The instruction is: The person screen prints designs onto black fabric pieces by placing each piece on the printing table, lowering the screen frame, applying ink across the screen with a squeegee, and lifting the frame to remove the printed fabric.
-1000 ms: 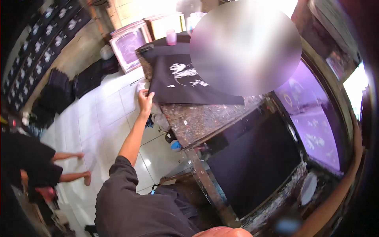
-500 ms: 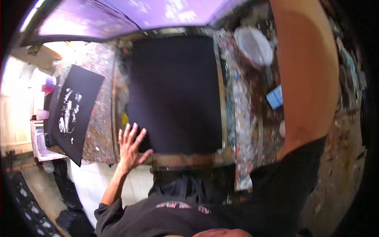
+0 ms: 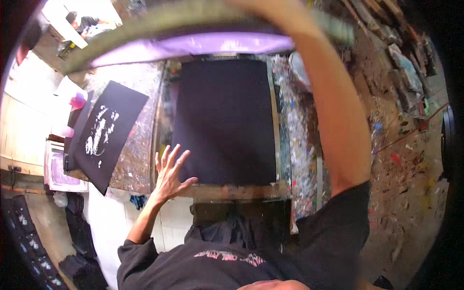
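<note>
A flat black panel (image 3: 224, 121), perhaps cloth, lies on a wooden-edged printing board in front of me. My left hand (image 3: 170, 176) is at its lower left corner, fingers spread and holding nothing; whether it touches the panel I cannot tell. Beyond the panel a framed screen with purple mesh (image 3: 212, 45) is tilted up, its near frame bar (image 3: 159, 21) blurred by motion. My right arm stretches up across the frame bar, and the right hand is cut off by the top edge of the view.
On the left lies a black piece with white printing (image 3: 113, 125), near pink-stained containers (image 3: 77, 100) and a small framed screen (image 3: 65, 169). A white tub (image 3: 298, 70) stands right of the board, partly behind my arm. Another person (image 3: 87, 24) is at the far left.
The purple screen has swung lower toward me, and its near frame bar has come into view. My right arm has moved left and forward. My left hand stays spread at the panel's corner.
</note>
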Motion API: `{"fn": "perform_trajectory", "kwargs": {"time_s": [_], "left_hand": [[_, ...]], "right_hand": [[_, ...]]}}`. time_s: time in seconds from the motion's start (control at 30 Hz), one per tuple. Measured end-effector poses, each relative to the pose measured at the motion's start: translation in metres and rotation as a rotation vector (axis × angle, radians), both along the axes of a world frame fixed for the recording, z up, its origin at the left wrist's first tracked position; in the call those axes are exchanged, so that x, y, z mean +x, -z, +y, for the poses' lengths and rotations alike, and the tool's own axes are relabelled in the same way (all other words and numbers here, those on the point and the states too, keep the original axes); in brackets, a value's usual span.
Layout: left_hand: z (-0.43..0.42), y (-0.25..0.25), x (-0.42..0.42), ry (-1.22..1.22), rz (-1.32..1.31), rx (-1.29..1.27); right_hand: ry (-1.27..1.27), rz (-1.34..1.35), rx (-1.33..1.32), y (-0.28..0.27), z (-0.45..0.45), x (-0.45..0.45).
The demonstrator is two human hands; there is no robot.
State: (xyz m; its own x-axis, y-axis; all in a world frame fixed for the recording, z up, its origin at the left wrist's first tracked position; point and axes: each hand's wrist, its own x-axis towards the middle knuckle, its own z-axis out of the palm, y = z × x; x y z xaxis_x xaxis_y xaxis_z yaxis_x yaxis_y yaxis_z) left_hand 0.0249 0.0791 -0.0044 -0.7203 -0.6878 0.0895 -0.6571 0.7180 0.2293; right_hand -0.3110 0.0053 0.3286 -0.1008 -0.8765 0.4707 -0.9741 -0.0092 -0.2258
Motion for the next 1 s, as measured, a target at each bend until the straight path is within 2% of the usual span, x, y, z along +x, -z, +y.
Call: {"fn": "perform_trajectory", "kwargs": {"time_s": [0.03,0.07,0.1,0.13,0.2,0.23,0.3,0.33,0.37,0.4,0.43,0.5,0.53,0.6,0.63,0.67,0.7,0.77,0.83,0.87,0.93,1.0], "left_hand": [[-0.009,-0.014,-0.005,-0.047,0.382,0.111],[-0.017,-0.027,-0.008,-0.086,0.754,0.244],[-0.023,-0.046,-0.016,-0.167,1.169,0.481],[-0.022,-0.068,-0.016,-0.178,1.182,0.475],[-0.013,-0.096,-0.02,-0.381,1.641,0.723],[-0.003,-0.058,-0.009,-0.639,1.501,0.776],[0.018,-0.033,-0.001,-0.503,1.448,0.965],[0.026,-0.023,-0.002,-0.572,1.48,1.01],[0.024,0.01,0.004,-0.629,1.434,1.045],[0.025,0.036,0.013,-0.7,1.39,1.083],[0.027,0.038,0.022,-0.695,1.279,1.156],[0.02,0.042,0.032,-0.729,1.044,1.256],[0.027,0.031,0.028,-0.775,0.945,1.138],[0.03,-0.003,0.034,-0.65,0.655,1.124],[0.037,-0.027,0.024,-0.548,0.457,0.888],[0.045,-0.026,0.014,-0.469,0.38,0.653],[0.056,-0.044,-0.009,-0.35,0.439,0.469],[0.067,-0.055,-0.053,-0.2,0.5,0.674],[0.071,-0.025,-0.094,-0.039,0.489,0.81],[0.081,0.001,-0.106,0.079,0.585,0.76],[0.101,0.009,-0.104,0.173,0.824,0.697],[0.116,0.023,-0.081,0.061,0.891,0.542]], "right_hand": [[0.064,0.027,0.059,0.002,0.023,0.016],[0.121,0.131,-0.046,0.04,0.026,0.021],[0.087,0.172,-0.129,0.069,0.042,0.028],[0.048,0.215,-0.213,0.095,0.059,0.038],[-0.019,0.273,-0.073,0.141,0.092,0.052],[-0.032,0.28,-0.021,0.173,0.103,0.055],[-0.075,0.268,0.021,0.231,0.112,0.052],[-0.137,0.252,0.036,0.251,0.115,0.052],[-0.137,0.232,0.046,0.264,0.114,0.052],[-0.118,0.169,0.223,0.275,0.114,0.051],[-0.108,0.111,0.403,0.284,0.115,0.054],[-0.121,0.118,0.354,0.295,0.12,0.057],[-0.12,0.125,0.286,0.3,0.122,0.058],[-0.142,0.146,0.293,0.299,0.12,0.059],[-0.142,0.134,0.263,0.301,0.121,0.06],[-0.136,0.125,0.227,0.301,0.121,0.059],[-0.139,0.129,0.271,0.297,0.121,0.06],[-0.136,0.129,0.268,0.3,0.121,0.062],[-0.117,0.141,0.254,0.301,0.122,0.063],[-0.143,0.148,0.252,0.301,0.122,0.062],[-0.135,0.129,0.249,0.299,0.119,0.06],[-0.172,0.137,0.308,0.297,0.121,0.061]]}}
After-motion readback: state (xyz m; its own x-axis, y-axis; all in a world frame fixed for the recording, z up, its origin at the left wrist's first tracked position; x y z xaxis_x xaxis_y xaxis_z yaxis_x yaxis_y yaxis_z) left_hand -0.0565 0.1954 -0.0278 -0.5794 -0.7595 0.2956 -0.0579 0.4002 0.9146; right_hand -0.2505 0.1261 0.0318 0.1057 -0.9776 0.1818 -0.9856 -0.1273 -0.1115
